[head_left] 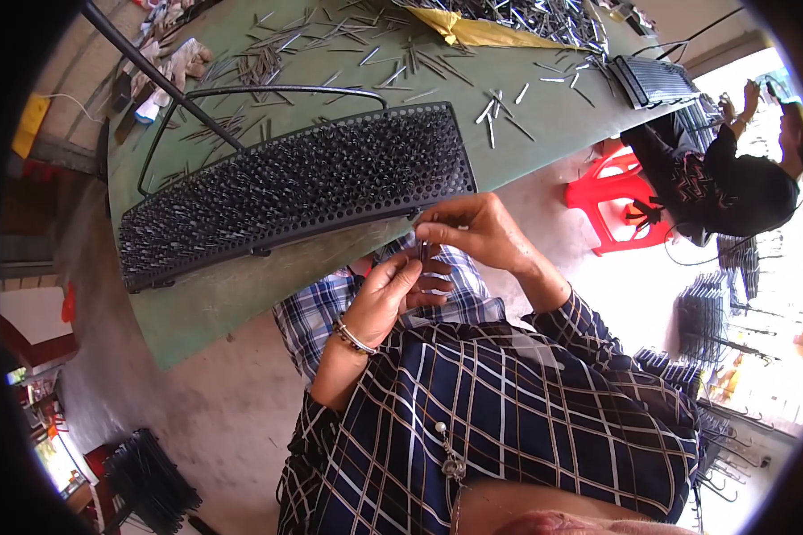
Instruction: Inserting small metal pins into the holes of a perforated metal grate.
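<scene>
My right hand (484,234) pinches the top of a small slim dark metal piece (424,251) between thumb and fingertips. Just below, my left hand (388,292) is closed with its thumb against the curled fingers, around the lower part of that piece. Both hands are in front of my body, close to the table's near edge. Beyond them stands a long, curved black perforated rack (466,174), its holes crowded with slim dark pieces (312,174). A bent wire handle (285,88) rises behind it.
The green table (517,152) carries loose slim metal pieces (495,114) and a large heap (526,20) on yellow sheeting (486,33). Gloves (183,64) lie at the far left. A second rack (656,80), a red stool (617,192) and another person (732,183) are at the right.
</scene>
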A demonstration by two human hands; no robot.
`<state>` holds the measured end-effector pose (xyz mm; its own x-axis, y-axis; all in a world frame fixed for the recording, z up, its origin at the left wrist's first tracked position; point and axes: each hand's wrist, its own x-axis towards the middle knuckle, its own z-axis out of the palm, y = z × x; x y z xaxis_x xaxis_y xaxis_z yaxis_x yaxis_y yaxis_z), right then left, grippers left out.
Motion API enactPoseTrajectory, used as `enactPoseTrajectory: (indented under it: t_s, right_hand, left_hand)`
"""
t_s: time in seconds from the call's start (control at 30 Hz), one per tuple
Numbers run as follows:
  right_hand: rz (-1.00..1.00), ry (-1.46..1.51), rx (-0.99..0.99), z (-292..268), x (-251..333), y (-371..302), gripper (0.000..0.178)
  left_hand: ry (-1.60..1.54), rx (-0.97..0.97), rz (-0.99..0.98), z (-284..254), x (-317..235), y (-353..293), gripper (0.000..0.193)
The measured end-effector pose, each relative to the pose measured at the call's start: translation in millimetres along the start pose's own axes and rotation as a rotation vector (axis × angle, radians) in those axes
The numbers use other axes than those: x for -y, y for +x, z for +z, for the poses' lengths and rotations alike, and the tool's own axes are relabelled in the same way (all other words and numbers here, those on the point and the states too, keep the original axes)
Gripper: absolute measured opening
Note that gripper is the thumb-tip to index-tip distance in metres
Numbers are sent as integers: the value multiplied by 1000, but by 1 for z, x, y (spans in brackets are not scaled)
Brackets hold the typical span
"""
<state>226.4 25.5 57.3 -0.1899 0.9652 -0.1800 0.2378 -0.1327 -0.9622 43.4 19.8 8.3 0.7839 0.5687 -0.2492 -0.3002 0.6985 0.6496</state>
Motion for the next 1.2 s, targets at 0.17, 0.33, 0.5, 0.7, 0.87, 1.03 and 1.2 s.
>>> enactPoseTrajectory:
  t_s: [0.17, 0.33, 0.5, 0.7, 0.87, 1.03, 1.2]
  right_hand:
    - [-40, -58, -170, -8, 1, 1, 24]
    - [-7, -103, -121, -6, -1, -2, 24]
    - [-11, -47, -164, -9, -5, -2, 24]
    - [13, 9, -193, -18, 4, 3, 19]
    - [-222, -181, -444, -16, 17, 20, 22]
    - [-361, -315, -456, -7, 0, 36, 24]
    - [-451, -570, -508, -6, -11, 38, 22]
  left_hand:
    - [168, -172, 125, 6, 5, 12, 25]
    - [329, -273, 201, 8, 7, 15, 22]
    - [312, -357, 217, 15, 4, 17, 23]
    - [197, -441, 264, 17, 2, 19, 22]
    - [113, -428, 180, 8, 7, 16, 23]
    - [123, -416, 165, 7, 10, 13, 28]
    - [127, -430, 161, 5, 11, 11, 29]
